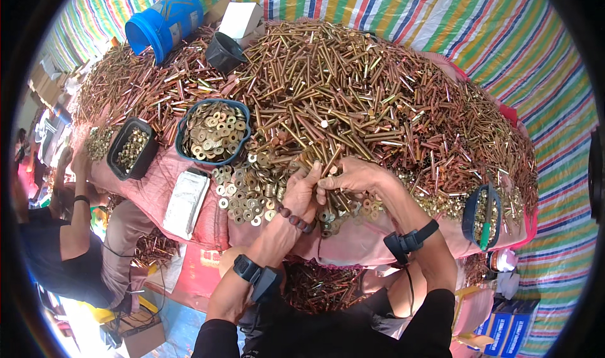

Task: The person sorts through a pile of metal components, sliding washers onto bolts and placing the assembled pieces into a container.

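A huge heap of brass-coloured long bolts (353, 93) covers a pink-clothed table (189, 169). My left hand (301, 194) and my right hand (353, 176) meet at the heap's front edge, fingers pinched together on a bolt (329, 164) between them. Loose flat washers (242, 191) lie just left of my left hand. A blue basket (214, 131) full of washers stands behind them. Both wrists wear black strapped devices.
A black tub of nuts (131, 149) and a white packet (186, 200) lie at the left. A blue bucket (165, 21), black pot (224, 52) and white box (241, 18) sit at the back. A small blue basket (484, 213) sits right. Another person (69, 232) sits left.
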{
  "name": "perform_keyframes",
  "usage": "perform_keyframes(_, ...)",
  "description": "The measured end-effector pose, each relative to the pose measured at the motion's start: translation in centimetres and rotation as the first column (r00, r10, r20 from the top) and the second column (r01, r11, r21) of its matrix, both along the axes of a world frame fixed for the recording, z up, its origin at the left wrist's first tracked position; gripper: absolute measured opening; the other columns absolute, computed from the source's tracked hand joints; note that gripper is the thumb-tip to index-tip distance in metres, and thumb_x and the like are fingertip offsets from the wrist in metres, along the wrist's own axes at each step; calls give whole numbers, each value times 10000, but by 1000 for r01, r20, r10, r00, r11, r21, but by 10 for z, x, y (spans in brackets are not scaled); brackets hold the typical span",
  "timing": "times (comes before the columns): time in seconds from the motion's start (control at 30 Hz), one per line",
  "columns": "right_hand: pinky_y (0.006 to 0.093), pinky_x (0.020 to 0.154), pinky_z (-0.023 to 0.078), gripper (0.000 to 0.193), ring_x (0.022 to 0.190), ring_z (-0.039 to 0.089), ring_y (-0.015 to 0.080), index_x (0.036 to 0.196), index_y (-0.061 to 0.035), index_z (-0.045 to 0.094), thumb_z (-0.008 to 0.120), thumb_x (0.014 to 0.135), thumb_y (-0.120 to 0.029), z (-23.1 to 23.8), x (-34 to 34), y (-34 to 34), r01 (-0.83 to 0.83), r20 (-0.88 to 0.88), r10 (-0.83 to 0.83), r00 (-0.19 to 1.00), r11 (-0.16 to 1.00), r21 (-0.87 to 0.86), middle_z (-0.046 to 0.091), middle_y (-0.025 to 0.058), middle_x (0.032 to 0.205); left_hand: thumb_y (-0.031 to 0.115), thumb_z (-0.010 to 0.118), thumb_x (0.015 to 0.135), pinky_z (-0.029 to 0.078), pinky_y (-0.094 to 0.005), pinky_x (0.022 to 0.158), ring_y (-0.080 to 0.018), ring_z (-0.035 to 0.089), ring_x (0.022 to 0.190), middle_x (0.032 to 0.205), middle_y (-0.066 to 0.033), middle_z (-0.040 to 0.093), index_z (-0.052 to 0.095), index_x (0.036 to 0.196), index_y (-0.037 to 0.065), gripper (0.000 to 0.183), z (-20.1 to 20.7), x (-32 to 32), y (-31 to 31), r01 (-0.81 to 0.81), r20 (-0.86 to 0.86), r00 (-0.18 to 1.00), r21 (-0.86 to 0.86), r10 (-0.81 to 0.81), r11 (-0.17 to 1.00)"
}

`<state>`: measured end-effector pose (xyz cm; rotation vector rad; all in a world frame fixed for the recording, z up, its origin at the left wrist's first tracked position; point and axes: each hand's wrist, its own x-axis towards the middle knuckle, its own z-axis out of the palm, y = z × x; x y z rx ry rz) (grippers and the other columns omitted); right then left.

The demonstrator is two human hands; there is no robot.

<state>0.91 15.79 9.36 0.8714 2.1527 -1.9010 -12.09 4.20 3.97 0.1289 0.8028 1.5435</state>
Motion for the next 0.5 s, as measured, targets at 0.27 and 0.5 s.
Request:
perform_keyframes(0.27, 282, 552, 412, 458, 661, 539, 102, 988, -146, 758, 759, 833, -576, 3, 22, 14, -149, 102, 122, 987, 934, 324, 682, -39, 782, 387, 621, 999, 566, -196, 459, -67, 566, 522, 823, -18, 642, 563, 1178, -14, 443, -5, 30, -5, 20, 136, 990, 4, -20, 1000)
perform_keyframes(0.5, 352, 481, 442, 512, 553, 586, 190, 974, 18, 665, 754, 753, -435, 17, 40, 11, -277, 486, 114, 867, 919, 279, 601, 63, 650, 228, 788, 894, 531, -190, 467, -55, 584, 580, 814, 10, 652, 637, 1114, 28, 333, -7, 58, -9, 99, -5, 995, -34, -99, 995)
